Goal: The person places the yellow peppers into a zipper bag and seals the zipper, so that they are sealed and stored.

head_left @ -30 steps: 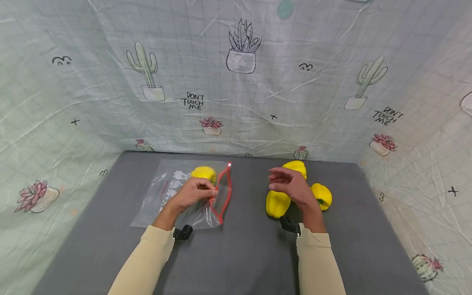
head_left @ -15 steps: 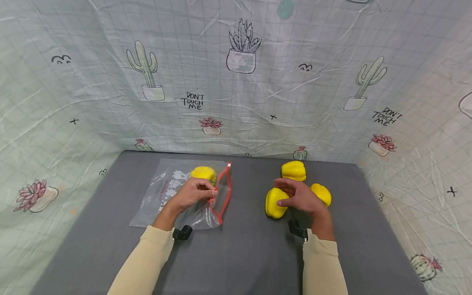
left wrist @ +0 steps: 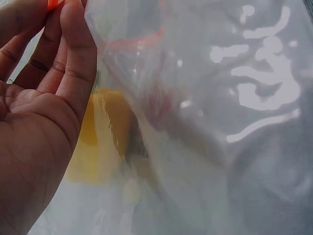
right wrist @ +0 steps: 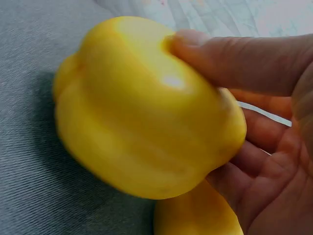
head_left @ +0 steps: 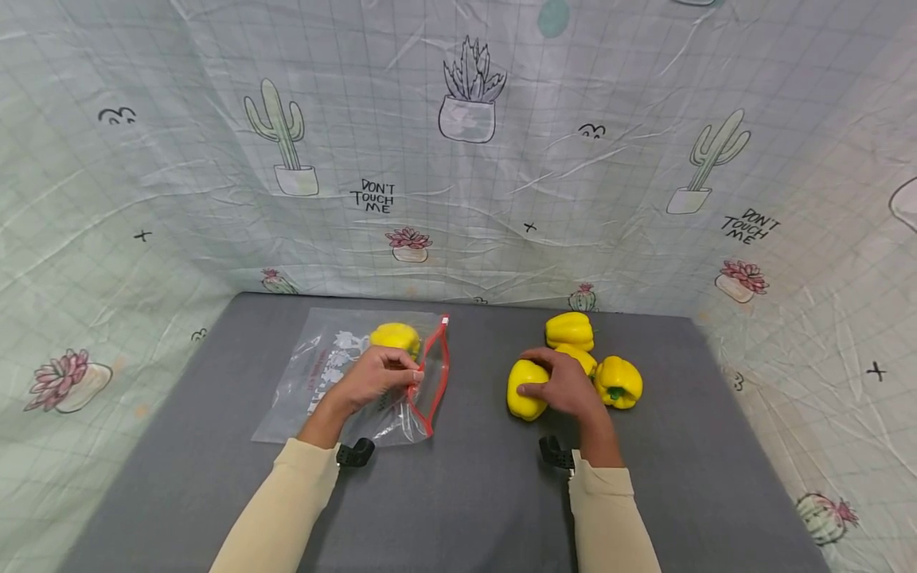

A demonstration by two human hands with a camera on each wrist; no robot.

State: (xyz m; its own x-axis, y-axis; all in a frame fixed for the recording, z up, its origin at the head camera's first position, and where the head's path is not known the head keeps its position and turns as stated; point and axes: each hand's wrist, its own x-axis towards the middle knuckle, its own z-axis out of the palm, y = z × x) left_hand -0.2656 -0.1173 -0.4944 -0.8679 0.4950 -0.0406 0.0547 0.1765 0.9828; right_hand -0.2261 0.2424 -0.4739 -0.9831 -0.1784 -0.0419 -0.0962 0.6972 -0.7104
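My left hand [head_left: 376, 378] pinches the red zip edge of a clear plastic zip bag [head_left: 294, 406], which lies flat with its mouth spread towards the right. Inside the bag is one yellow bell pepper [head_left: 396, 338]; in the left wrist view that pepper [left wrist: 105, 134] shows blurred through the plastic. On the right side, my right hand [head_left: 566, 386] grips another yellow bell pepper [head_left: 526, 390]. The right wrist view has the thumb on top of this pepper [right wrist: 146, 107] and the other fingers partly hidden behind it.
Close behind and beside my right hand lie more yellow bell peppers: one at the back [head_left: 569, 330], one partly covered by the hand [head_left: 579, 358], and one at the right [head_left: 618, 382]. The grey tabletop [head_left: 466, 493] meets a printed cloth backdrop [head_left: 501, 239].
My right hand drew back right, then came left and took hold of the front bell pepper, which has shifted slightly left. The left hand and bag have stayed put.
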